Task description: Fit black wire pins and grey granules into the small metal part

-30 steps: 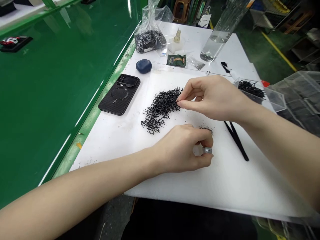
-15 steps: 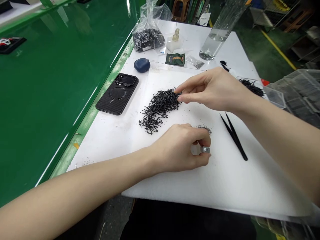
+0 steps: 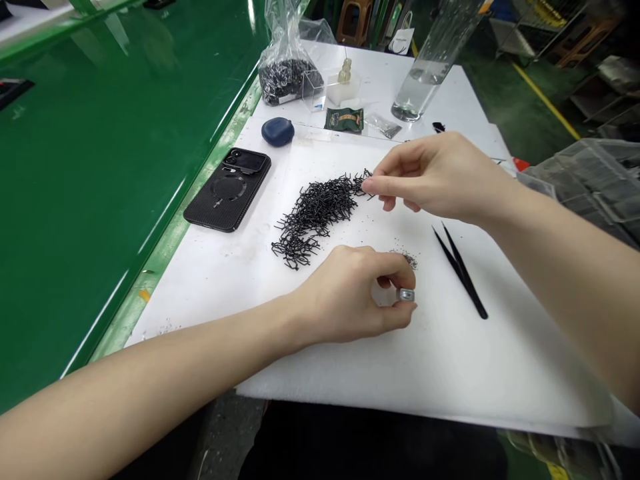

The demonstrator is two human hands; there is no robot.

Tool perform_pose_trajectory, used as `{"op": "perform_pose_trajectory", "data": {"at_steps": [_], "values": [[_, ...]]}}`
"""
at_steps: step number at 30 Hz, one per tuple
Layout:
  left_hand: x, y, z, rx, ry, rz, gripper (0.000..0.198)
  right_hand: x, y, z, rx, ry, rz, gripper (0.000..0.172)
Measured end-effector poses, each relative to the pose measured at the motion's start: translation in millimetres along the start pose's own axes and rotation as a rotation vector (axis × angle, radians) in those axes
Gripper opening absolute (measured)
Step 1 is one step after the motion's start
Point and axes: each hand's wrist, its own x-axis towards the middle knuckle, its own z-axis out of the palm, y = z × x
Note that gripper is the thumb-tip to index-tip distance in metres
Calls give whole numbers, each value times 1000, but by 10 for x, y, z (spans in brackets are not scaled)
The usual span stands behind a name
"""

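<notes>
A loose heap of black wire staple-like pieces (image 3: 315, 217) lies on a white foam sheet (image 3: 480, 380). My right hand (image 3: 430, 179) is at the heap's right end, its fingertips pinching a black piece. My left hand (image 3: 350, 298) rests on the sheet below the heap, its fingers curled around a small silver metal piece (image 3: 406, 295). Just above those fingers lies a small patch of fine dark bits (image 3: 409, 259). Black tweezers (image 3: 461, 275) lie to the right of my left hand, under my right wrist.
A black phone (image 3: 227, 190) and a navy earbud case (image 3: 277, 131) lie left of the heap. Behind it are a plastic bag of black pieces (image 3: 287, 70), a clear box (image 3: 315, 90), a green packet (image 3: 344, 120) and a tall glass container of liquid (image 3: 423, 80). A glossy green bench (image 3: 115, 167) runs along the left.
My right hand has drawn slightly right, away from the heap, with its fingertips still at the heap's end. My left hand stays curled around the silver piece. The whole view has shifted a little left.
</notes>
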Motion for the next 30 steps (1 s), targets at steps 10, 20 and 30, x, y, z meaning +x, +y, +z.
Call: {"op": "perform_pose_trajectory", "data": {"at_steps": [10,20,30], "values": [[23,35,-25,-50,-16,-61,8,-118,124,54,169,158,-6,9],[33,15,-24,-46,-38,-58,8,160,148,174,113,139,-119,15],[31,39,-24,-196,-9,-139,9,-168,125,10,188,235,-96,9]]}}
